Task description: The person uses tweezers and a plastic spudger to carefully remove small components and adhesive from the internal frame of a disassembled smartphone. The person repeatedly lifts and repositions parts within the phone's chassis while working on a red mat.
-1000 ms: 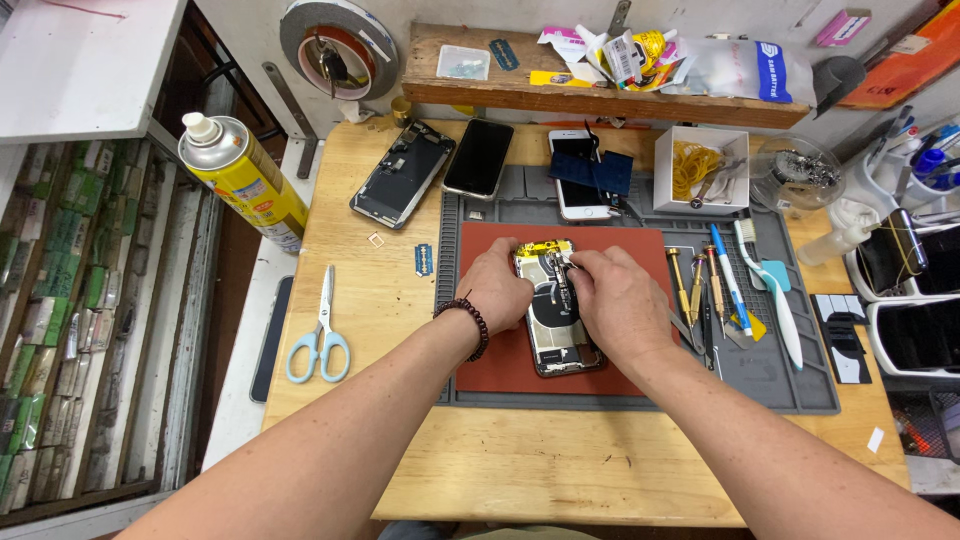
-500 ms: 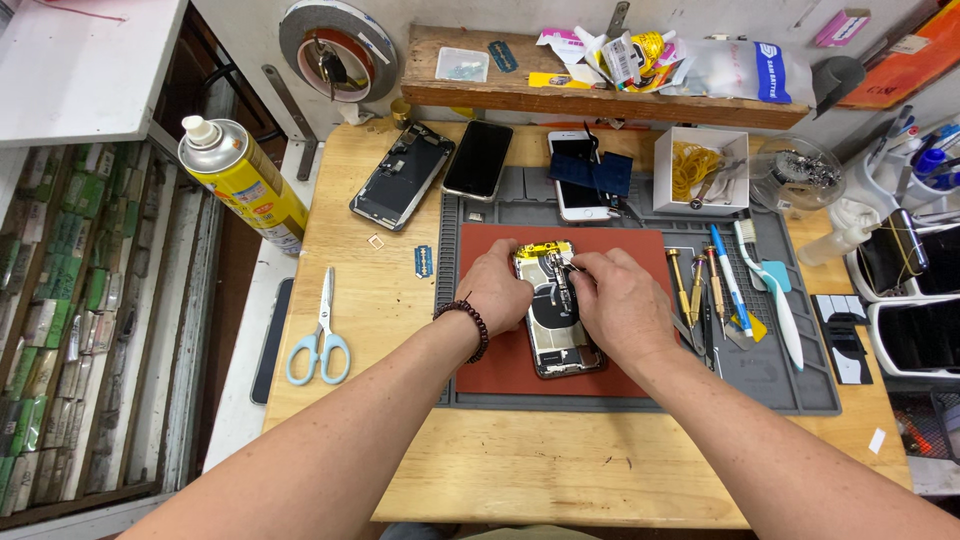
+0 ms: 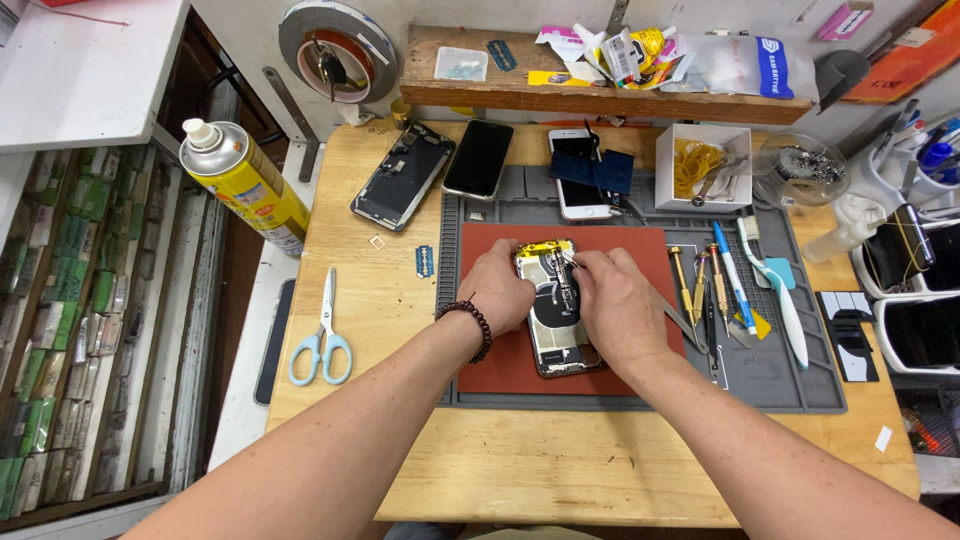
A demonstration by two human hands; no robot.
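Note:
An opened phone [image 3: 553, 325] with its insides showing lies on a red mat [image 3: 500, 362], which sits on a grey work mat [image 3: 790, 375]. My left hand [image 3: 497, 290] rests on the phone's left edge and steadies it; a dark bead bracelet is on that wrist. My right hand [image 3: 618, 305] pinches thin metal tweezers [image 3: 566, 262] whose tip touches the inner parts near the phone's top. Most of the tool is hidden under my fingers.
Scissors [image 3: 322, 335] lie left on the wooden bench, a yellow spray can [image 3: 243, 185] beyond them. Three phones [image 3: 478, 158] lie at the back. Screwdrivers, a pen and a toothbrush [image 3: 775, 290] lie right of the red mat. A white box [image 3: 702, 165] holds rubber bands.

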